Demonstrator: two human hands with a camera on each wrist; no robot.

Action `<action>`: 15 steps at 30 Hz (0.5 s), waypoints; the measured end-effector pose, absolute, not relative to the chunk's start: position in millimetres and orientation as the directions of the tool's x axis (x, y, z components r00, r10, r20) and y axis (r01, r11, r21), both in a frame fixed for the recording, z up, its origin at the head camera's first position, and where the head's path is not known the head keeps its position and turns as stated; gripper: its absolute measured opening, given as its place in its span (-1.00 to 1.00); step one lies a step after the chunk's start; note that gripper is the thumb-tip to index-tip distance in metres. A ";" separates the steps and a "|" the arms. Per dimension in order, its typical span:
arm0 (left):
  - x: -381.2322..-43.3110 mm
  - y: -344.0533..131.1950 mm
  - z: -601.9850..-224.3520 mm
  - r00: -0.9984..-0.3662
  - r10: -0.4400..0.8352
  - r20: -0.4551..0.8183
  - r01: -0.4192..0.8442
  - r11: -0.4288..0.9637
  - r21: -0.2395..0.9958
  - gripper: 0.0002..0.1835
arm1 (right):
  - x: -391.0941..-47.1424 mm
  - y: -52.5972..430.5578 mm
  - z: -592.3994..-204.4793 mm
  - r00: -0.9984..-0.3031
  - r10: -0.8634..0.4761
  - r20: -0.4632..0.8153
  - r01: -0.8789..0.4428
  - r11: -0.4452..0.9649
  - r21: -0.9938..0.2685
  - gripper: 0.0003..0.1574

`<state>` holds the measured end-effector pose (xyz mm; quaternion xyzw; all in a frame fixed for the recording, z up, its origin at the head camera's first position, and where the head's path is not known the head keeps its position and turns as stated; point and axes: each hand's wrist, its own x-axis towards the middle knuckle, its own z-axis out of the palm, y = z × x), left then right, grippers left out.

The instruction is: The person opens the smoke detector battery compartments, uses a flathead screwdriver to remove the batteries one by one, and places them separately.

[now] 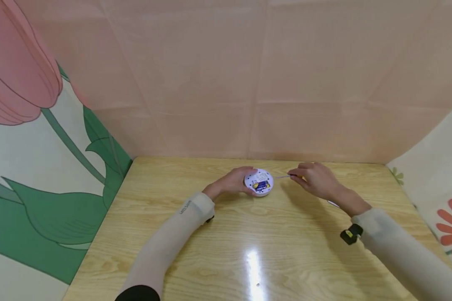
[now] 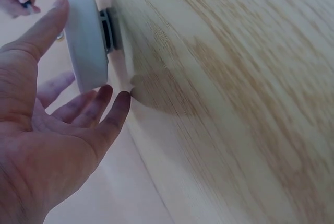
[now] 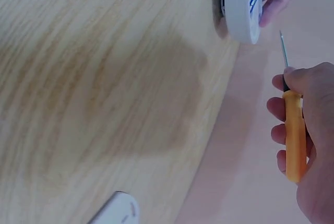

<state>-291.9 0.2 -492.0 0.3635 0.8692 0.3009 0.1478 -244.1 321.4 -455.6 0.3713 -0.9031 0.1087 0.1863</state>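
Observation:
My left hand [image 1: 238, 179] holds a round white battery-powered device [image 1: 250, 182] by its rim, thumb on one side and fingers on the other. Its upward face shows small dark holes and blue-and-yellow batteries [image 1: 261, 186]. Underneath it, a dark fitting [image 2: 108, 30] is visible in the left wrist view, close to the tabletop. In my right hand [image 1: 316, 180] is a screwdriver [image 3: 295, 135] with an orange handle and a thin metal shaft. The fingers wrap the handle, with the thumb near the shaft. Its tip points toward the device and stands apart from it.
A white flat piece with a rounded end [image 3: 119, 211] lies on the wooden table [image 1: 211, 251], partly hidden by the right forearm in the head view. A pink cloth wall [image 1: 203, 83] rises along the table's back edge. Flower-printed panels [image 1: 60, 217] flank both sides.

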 end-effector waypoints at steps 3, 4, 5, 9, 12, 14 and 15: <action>-290.6 -1.8 -490.6 -0.702 0.712 -0.037 0.523 0.550 0.651 -0.06 | -246.2 318.7 -452.2 -0.618 -0.660 0.427 -0.730 0.684 0.000 -0.84; -290.2 -2.3 -490.0 -0.703 0.710 -0.038 0.520 0.550 0.654 -0.07 | -246.7 318.0 -451.2 -0.606 -0.669 0.431 -0.735 0.678 0.019 -0.83; -289.9 -2.8 -489.3 -0.704 0.709 -0.037 0.519 0.550 0.655 -0.09 | -247.3 317.6 -450.7 -0.594 -0.678 0.433 -0.739 0.673 0.039 -0.83; -288.6 -4.3 -486.3 -0.700 0.713 -0.042 0.520 0.550 0.654 -0.14 | -247.5 314.7 -447.1 -0.565 -0.707 0.425 -0.747 0.657 0.101 -0.83; -288.0 -5.6 -484.9 -0.696 0.717 -0.050 0.521 0.552 0.651 -0.16 | -246.3 311.3 -443.8 -0.559 -0.729 0.395 -0.750 0.648 0.133 -0.85; -287.7 -6.5 -484.4 -0.693 0.718 -0.062 0.520 0.557 0.648 -0.18 | -245.4 308.0 -441.4 -0.558 -0.744 0.367 -0.752 0.641 0.155 -0.87; -287.7 -6.8 -484.3 -0.692 0.719 -0.067 0.521 0.561 0.643 -0.19 | -244.9 306.2 -440.5 -0.556 -0.752 0.355 -0.754 0.636 0.166 -0.88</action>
